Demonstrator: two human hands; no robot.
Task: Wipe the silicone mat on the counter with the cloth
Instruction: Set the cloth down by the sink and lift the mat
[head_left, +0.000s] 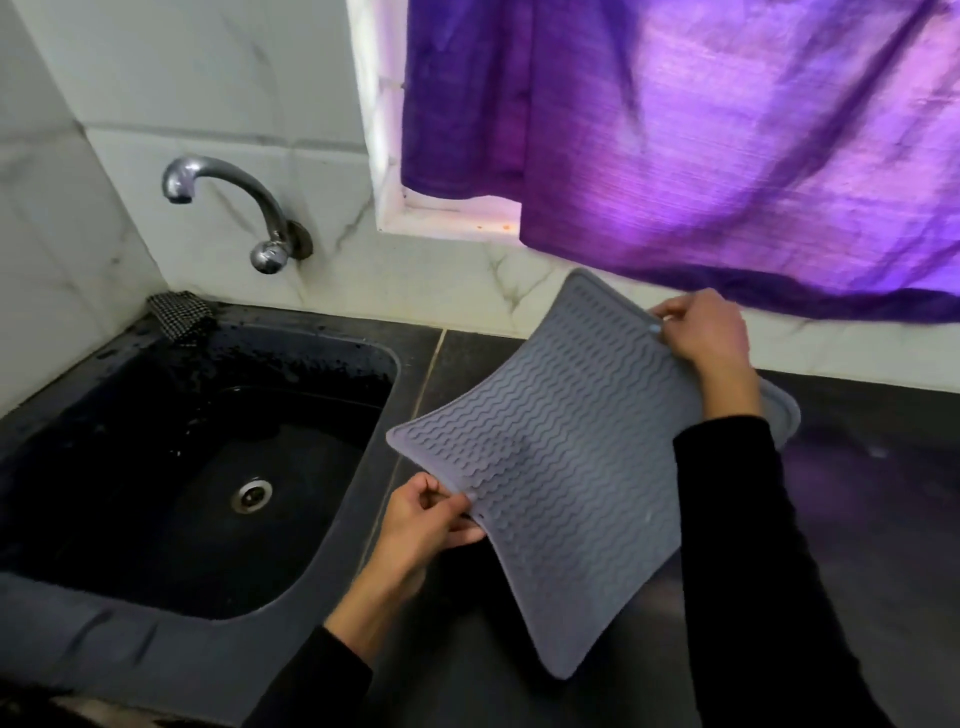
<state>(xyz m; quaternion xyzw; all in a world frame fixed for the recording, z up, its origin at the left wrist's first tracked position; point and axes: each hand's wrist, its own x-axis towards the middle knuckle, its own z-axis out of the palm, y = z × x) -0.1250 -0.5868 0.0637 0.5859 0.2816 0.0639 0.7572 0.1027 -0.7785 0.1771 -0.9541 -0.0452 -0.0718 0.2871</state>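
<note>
Counter (883, 519) room beside pinched mat (561, 457)

Before me: black sink (104, 613) lower left, chrome tap (228, 202) above, purple curtain (727, 130) upper right.

The sink (197, 467) serves as the landmark. Its basin is open from above, with only the drain at the bottom. The faucet (228, 202) juts from the wall over the sink's back edge. A checkered cloth (179, 312) sits at its back left corner. Right of the sink, the grey mat (561, 457), held up by the left hand (431, 525) and right hand (706, 338), covers most of the dark counter (883, 493). The purple curtain (727, 156) hangs low behind, perhaps touching the counter's back edge.
</note>
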